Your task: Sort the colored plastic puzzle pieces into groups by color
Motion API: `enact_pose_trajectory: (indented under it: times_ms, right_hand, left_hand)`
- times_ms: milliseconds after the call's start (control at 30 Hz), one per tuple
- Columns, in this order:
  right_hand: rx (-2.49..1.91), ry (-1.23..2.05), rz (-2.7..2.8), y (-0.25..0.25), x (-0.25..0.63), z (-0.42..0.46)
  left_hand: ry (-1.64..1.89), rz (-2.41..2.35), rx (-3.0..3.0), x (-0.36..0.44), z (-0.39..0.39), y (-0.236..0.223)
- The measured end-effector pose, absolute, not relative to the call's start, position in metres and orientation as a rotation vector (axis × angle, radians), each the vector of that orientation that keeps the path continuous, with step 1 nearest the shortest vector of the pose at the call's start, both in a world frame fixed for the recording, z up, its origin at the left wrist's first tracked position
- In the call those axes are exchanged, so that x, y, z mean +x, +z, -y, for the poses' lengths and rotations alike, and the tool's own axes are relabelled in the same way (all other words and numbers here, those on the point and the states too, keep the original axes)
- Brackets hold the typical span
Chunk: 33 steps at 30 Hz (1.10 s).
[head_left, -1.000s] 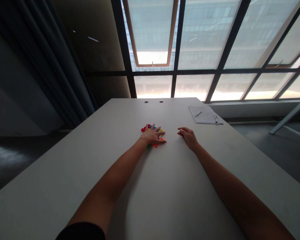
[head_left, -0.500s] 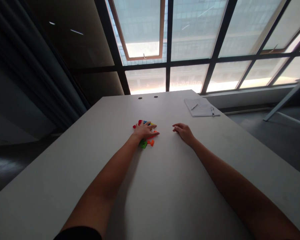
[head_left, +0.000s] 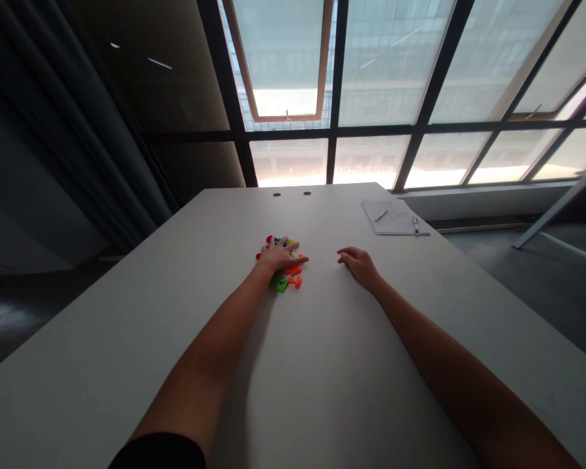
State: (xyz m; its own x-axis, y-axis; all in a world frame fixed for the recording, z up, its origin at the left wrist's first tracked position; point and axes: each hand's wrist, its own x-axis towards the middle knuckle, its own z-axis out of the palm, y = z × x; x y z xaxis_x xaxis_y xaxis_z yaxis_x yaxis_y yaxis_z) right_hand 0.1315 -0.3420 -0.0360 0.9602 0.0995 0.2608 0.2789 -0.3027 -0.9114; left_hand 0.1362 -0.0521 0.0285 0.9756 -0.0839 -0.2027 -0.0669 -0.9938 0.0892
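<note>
My left hand [head_left: 279, 255] lies spread over a small heap of colourful plastic pieces, its fingers apart, covering part of them. A green piece [head_left: 282, 285] and an orange piece [head_left: 295, 283] show on the near side of the palm. Another orange-red piece [head_left: 294, 269] sticks out under the thumb. Red bits [head_left: 269, 240] and blue and yellow ones peek out beyond the fingers. What kind the pieces are is too small to tell. To the right, my right hand [head_left: 359, 264] rests on the white table [head_left: 322, 352], fingers loosely curled, apart from the pieces.
Sheets of paper [head_left: 395, 221] lie at the table's far right, with a white pen [head_left: 381, 215] and a darker pen [head_left: 416, 226] on them. Two round cable holes [head_left: 277, 195] sit near the far edge. Windows stand behind, a dark curtain [head_left: 78, 111] at left.
My left hand has shifted slightly over the pieces, and more of the orange-red one shows. The right hand stays in nearly the same place. The view has tilted a little.
</note>
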Motion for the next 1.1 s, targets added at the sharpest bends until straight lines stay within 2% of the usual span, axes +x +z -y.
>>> enact_pose_trajectory:
  times_ms: [267,467,633,1100]
  right_hand:
    - [-1.916,-0.178,0.276,-0.034,0.131,0.342]
    - [-1.936,-0.194,0.293,-0.032,0.13,0.342]
    - [-1.929,-0.167,0.304,-0.033,0.129,0.342]
    - [-1.952,-0.183,0.318,-0.03,0.129,0.339]
  left_hand:
    - [-0.284,0.224,3.076,0.116,0.047,0.029]
    - [-0.308,0.311,3.095,0.144,0.042,0.032]
    - [-0.423,0.19,3.001,0.158,0.035,0.028]
    - [-0.415,0.275,3.005,0.127,0.053,0.035]
